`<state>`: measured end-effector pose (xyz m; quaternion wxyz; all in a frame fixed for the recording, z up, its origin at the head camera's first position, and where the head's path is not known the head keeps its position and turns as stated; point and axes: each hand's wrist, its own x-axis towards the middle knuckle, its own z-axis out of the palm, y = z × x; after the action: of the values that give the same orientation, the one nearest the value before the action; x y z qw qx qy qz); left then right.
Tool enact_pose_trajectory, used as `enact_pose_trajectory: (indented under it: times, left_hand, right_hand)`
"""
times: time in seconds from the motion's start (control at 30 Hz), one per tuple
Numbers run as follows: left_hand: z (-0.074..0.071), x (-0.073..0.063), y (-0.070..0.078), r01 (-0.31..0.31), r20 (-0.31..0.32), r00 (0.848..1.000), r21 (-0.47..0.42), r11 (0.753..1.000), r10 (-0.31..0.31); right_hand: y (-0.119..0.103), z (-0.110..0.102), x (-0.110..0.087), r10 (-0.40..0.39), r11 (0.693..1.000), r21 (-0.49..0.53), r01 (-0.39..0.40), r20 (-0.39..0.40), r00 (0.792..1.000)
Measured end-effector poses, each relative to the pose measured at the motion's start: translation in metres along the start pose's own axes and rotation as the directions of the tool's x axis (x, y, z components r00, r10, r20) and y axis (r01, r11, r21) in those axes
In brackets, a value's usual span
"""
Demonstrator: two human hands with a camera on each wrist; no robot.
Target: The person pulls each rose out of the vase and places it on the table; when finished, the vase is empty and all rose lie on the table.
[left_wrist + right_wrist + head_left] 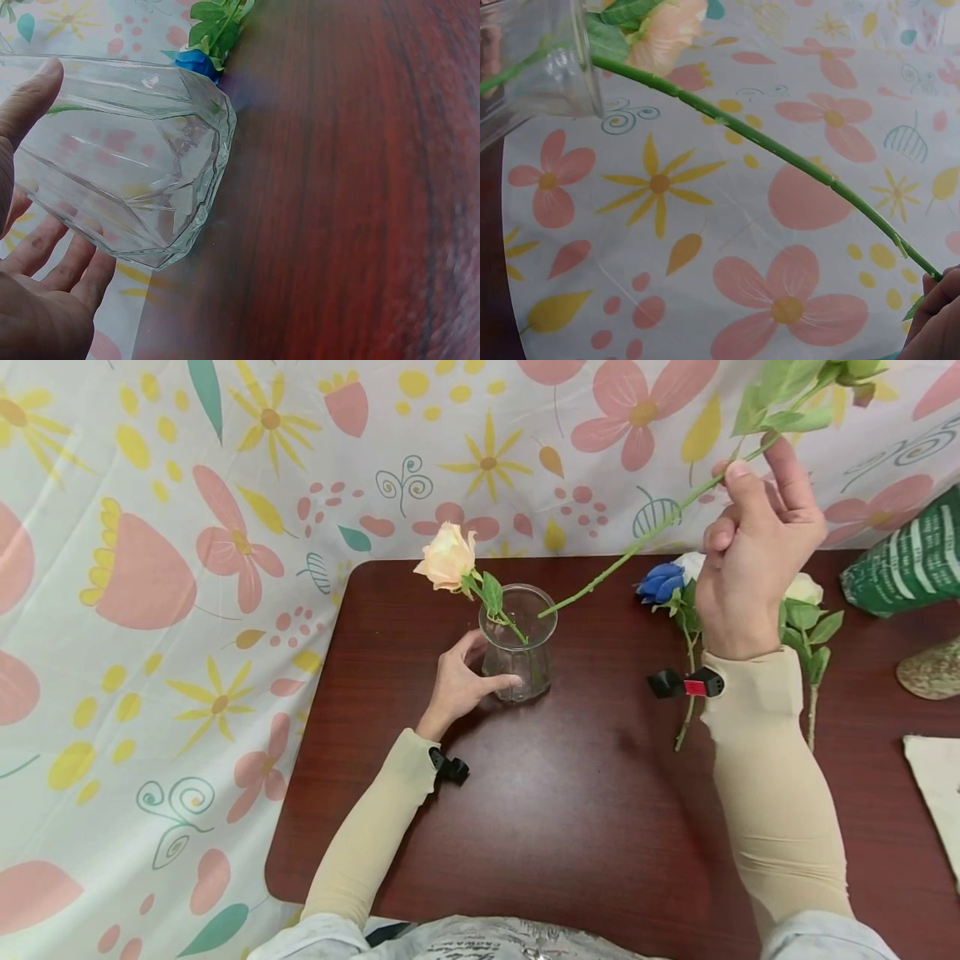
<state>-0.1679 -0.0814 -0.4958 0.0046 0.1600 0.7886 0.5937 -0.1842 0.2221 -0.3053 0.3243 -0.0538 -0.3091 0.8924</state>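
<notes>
A clear glass vase (517,668) stands on the table, a peach rose (447,558) leaning out of its mouth to the left. My left hand (467,681) holds the vase's side; in the left wrist view the thumb (34,101) and fingers lie on opposite sides of the glass (150,157). High on the right, my right hand (761,539) pinches the long green stem (637,545) of another flower. Its leafy top (787,397) is partly cut off by the frame edge. The stem's lower end is at the vase's rim; whether it is inside cannot be told.
A blue rose (662,583) and a whitish flower (804,589) lie on the table (585,827), partly behind the right forearm. Further right are a green printed package (907,560), a speckled object (930,668) and a pale cloth-like sheet (937,777). A flower-patterned curtain (247,568) hangs behind.
</notes>
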Motion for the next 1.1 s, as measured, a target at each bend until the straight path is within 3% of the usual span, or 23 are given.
enact_pose_trajectory:
  times: [0.33, 0.53, 0.77, 1.1]
  left_hand:
    - [-0.001, 0.0, 0.0, 0.001, 0.005, 1.0, -0.004, 1.0, -0.001]
    - [-0.001, 0.0, -0.001, 0.0, 0.0, 1.0, -0.001, 1.0, 0.0]
    - [-0.001, -0.001, -0.001, 0.005, 0.006, 1.0, 0.006, 1.0, -0.005]
    - [0.0, -0.001, -0.001, -0.001, 0.011, 1.0, 0.001, 1.0, 0.001]
  right_hand:
    - [-0.018, -0.004, 0.01, -0.004, 0.999, 0.043, 0.004, -0.01, 1.0]
    - [-0.021, -0.01, 0.013, -0.011, 1.0, 0.019, 0.01, 0.025, 1.0]
    - [-0.017, -0.024, 0.015, 0.049, 0.996, -0.076, -0.046, 0.036, 0.998]
    - [-0.008, -0.053, 0.018, 0.157, 0.956, -0.26, -0.135, 0.064, 0.986]
